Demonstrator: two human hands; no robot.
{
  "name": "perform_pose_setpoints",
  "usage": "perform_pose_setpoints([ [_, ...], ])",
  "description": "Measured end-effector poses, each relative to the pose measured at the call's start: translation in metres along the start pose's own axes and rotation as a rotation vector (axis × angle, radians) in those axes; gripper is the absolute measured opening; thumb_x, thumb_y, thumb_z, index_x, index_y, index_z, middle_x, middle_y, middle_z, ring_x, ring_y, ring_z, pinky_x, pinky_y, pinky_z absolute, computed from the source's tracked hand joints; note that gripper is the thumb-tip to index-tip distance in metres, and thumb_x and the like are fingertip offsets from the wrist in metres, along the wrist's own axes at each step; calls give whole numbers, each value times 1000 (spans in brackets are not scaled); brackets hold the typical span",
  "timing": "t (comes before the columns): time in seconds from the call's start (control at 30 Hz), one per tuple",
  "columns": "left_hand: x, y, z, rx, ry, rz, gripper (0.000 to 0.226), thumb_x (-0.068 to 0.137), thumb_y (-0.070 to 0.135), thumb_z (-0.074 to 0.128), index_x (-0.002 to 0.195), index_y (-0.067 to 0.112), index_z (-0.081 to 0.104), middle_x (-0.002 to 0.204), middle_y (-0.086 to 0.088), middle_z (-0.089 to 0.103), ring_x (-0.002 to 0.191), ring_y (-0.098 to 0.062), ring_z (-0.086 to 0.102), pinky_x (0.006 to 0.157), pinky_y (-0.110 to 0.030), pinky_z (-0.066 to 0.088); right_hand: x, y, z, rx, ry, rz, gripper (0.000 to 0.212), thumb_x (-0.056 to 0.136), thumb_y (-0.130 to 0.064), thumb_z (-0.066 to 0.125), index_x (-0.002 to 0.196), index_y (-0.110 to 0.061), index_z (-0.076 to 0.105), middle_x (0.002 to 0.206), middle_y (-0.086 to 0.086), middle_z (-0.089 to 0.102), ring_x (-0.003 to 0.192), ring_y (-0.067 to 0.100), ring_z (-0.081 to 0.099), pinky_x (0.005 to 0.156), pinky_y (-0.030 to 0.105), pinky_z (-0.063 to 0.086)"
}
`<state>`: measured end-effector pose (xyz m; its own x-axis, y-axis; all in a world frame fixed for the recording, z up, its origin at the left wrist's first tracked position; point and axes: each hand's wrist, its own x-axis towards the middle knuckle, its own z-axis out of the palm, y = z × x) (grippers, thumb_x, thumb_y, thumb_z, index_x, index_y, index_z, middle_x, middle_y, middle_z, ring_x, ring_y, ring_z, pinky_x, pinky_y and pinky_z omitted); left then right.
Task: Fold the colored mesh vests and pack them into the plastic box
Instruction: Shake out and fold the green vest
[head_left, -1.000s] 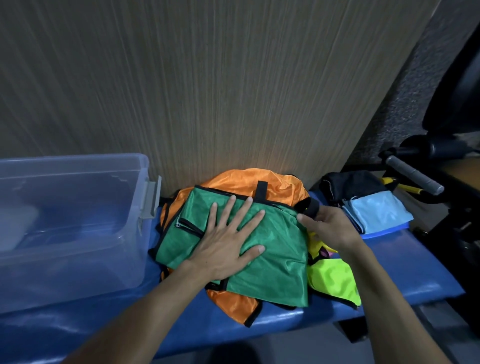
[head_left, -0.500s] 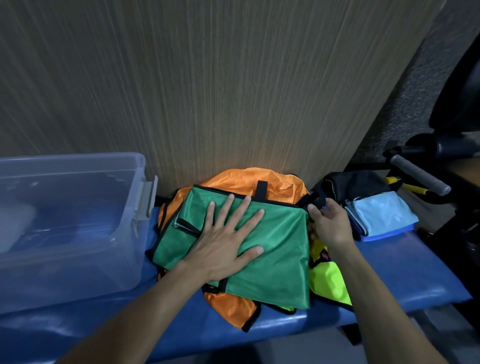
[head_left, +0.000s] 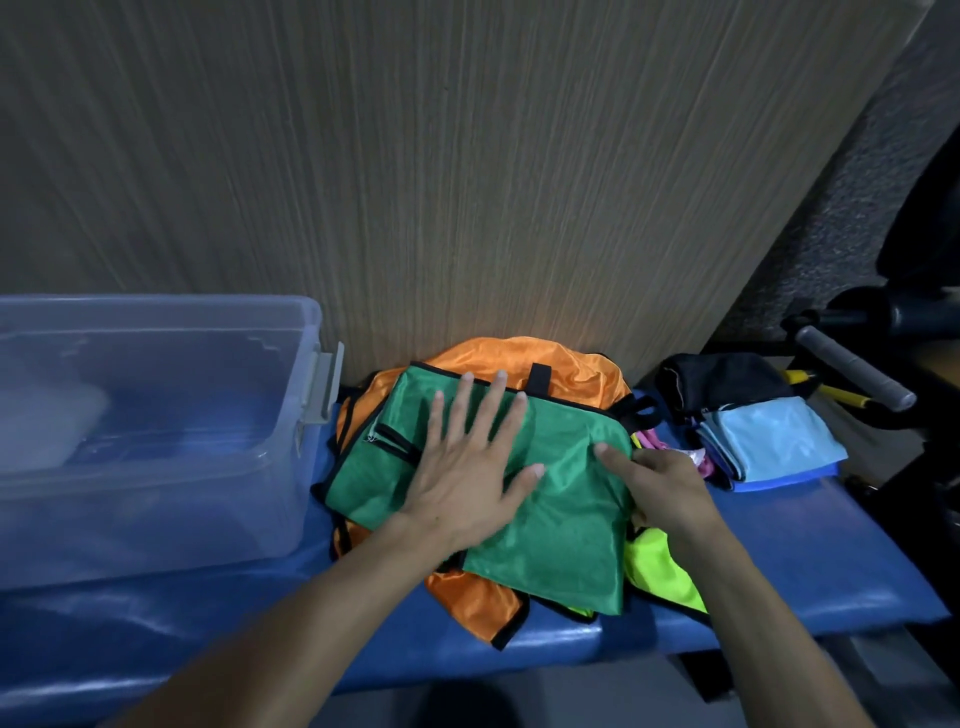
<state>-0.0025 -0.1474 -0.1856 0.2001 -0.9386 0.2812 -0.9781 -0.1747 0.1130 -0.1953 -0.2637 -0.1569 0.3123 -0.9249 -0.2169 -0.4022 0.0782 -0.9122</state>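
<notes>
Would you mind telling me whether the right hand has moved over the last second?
Yes. The right hand has come down from the black loop at the green vest's top corner to its right edge, nearer the bench's front.

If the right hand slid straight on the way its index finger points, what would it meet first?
Probably the left hand: the right hand points leftward across the green mesh vest, toward the left thumb, which lies flat on the same vest.

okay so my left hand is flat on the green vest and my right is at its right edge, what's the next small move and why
Probably fold the right edge of the green vest leftward over itself. The left hand lies flat on it, pinning it on the orange vest, and the right hand is already at that edge. It looks too spread out to drop into the plastic box neatly.
</notes>
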Motion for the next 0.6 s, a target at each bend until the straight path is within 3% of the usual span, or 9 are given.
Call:
perform_pose_setpoints([
  [0.1, -5, 11, 2, -12, -51, -43, 83, 97, 74, 10, 161, 26, -12, 164, 0, -33, 149, -31, -34, 121, -60, -15, -2, -2, 5, 103, -4, 70, 40, 84, -43, 81, 93, -5, 72, 94, 9, 77, 91, 32, 73, 77, 43, 56],
  [0.2, -2, -5, 11, -10, -124, -46, 83, 95, 79, 9, 159, 34, -19, 162, 1, -37, 147, -33, -37, 120, -62, -13, -6, 0, 7, 131, -14, 135, 45, 80, -47, 83, 103, -10, 72, 103, 6, 76, 98, 29, 72, 92, 52, 58],
  [0.3, 1, -17, 14, -10, -140, -26, 82, 94, 80, 9, 158, 37, -20, 163, 2, -36, 148, -32, -36, 120, -62, -13, -10, -1, 5, 144, -48, 177, 43, 83, -43, 81, 108, -9, 71, 106, 7, 76, 97, 28, 73, 87, 48, 59],
  [0.43, 0, -9, 11, 7, -52, 54, 79, 99, 74, 10, 162, 30, -8, 167, 2, -26, 152, -29, -30, 122, -59, -10, -22, -8, 5, 207, -73, 159, 28, 90, -33, 76, 107, -11, 71, 102, 6, 77, 91, 23, 74, 65, 34, 55],
  [0.6, 4, 3, 21, 0, -64, 147, 77, 101, 70, 7, 163, 24, -3, 169, 3, -17, 153, -26, -25, 124, -57, -5, -39, -13, 7, 309, -41, 57, 12, 98, -25, 67, 105, -17, 73, 96, 1, 79, 82, 18, 77, 60, 29, 54],
])
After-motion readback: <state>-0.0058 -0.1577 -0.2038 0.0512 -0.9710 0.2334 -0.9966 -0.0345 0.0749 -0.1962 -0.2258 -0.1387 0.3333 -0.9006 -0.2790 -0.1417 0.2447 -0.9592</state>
